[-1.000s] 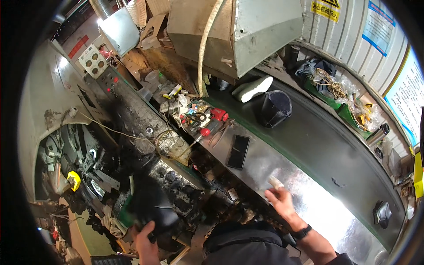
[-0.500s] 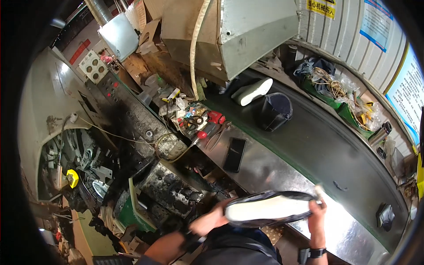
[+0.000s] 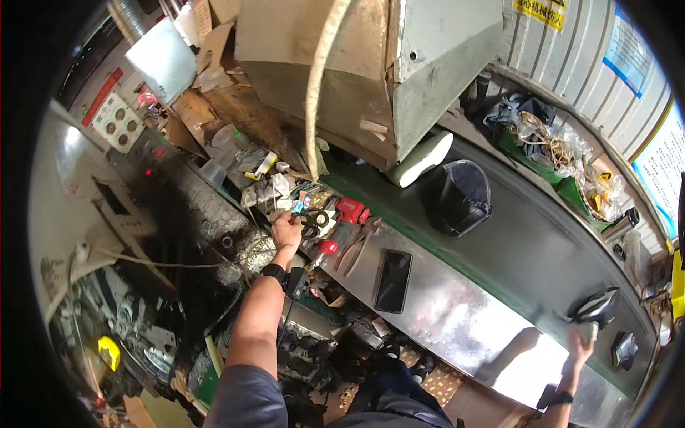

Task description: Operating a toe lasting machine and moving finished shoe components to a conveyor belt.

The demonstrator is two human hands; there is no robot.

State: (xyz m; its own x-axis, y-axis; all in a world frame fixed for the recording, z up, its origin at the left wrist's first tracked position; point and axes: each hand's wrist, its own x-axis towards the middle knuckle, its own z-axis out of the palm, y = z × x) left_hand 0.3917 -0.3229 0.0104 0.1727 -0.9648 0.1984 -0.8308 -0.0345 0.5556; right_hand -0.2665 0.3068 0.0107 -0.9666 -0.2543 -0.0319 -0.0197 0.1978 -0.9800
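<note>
My left hand [image 3: 287,233] reaches into a pile of small tools and odds and ends, its fingers pinched together. Whatever lies between those fingertips is hidden. Beside it are a red power tool [image 3: 349,210] and a tool with a red end [image 3: 327,247]. Far to the right, my right hand [image 3: 581,348] is slightly blurred just below a dark shoe [image 3: 598,307] on the black belt [image 3: 528,250]. The fingers look apart and off the shoe. A pale piece [image 3: 594,330] shows at one fingertip; I cannot tell whether it is worn or held.
A black phone [image 3: 393,280] lies on the metal ledge [image 3: 457,307]. The belt carries a dark bin [image 3: 464,198], a white-soled shoe [image 3: 422,158] and another small dark piece [image 3: 624,350]. A grey metal hood [image 3: 321,78] overhangs it. Dirty machinery [image 3: 128,307] stands left; a hose [image 3: 319,85] hangs ahead.
The white-soled shoe that both hands held is out of them, and a dark shoe now lies on the belt at right. My left hand has moved forward to the tools, my right hand rightward.
</note>
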